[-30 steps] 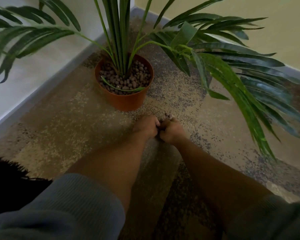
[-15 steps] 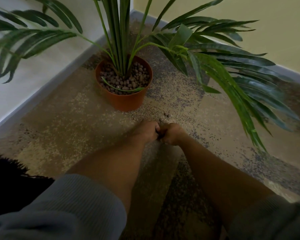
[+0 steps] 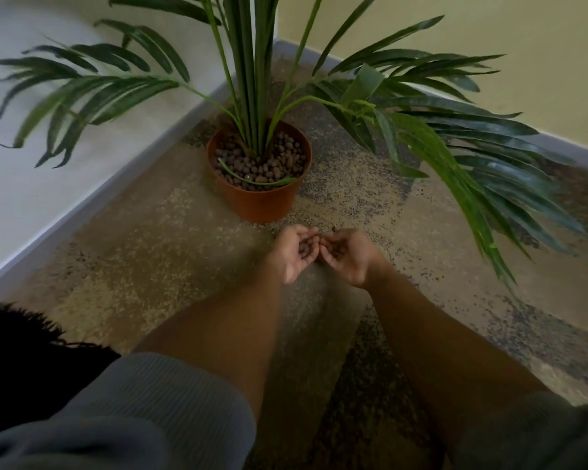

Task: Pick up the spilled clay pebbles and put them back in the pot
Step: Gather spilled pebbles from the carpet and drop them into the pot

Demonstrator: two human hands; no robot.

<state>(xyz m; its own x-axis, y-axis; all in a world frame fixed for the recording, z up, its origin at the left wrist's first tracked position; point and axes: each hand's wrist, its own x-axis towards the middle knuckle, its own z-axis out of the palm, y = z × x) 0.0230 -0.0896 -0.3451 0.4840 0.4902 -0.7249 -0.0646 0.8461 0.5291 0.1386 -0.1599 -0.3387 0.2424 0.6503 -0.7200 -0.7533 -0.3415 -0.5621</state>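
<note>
Pebbles cupped in both hands, just short of the pot

My left hand [image 3: 297, 254] and right hand [image 3: 345, 256] are turned palm up and pressed side by side, fingers curled into a shared cup. My grip is clamped loosely on a small heap of clay pebbles [image 3: 307, 250]: dark brown ones lie in the left palm, more sit in the shadowed right palm. Both hands hover above the speckled floor [image 3: 157, 252]. Just beyond my fingertips stands the pot [image 3: 258, 201], terracotta coloured, upright, apart from my hands and filled nearly to its rim with the same brown pebbles. A palm plant [image 3: 252, 79] rises from the pot, its fronds spreading over and to either side of my grip. One loose pebble [image 3: 334, 228] lies just past my right fingers
</note>
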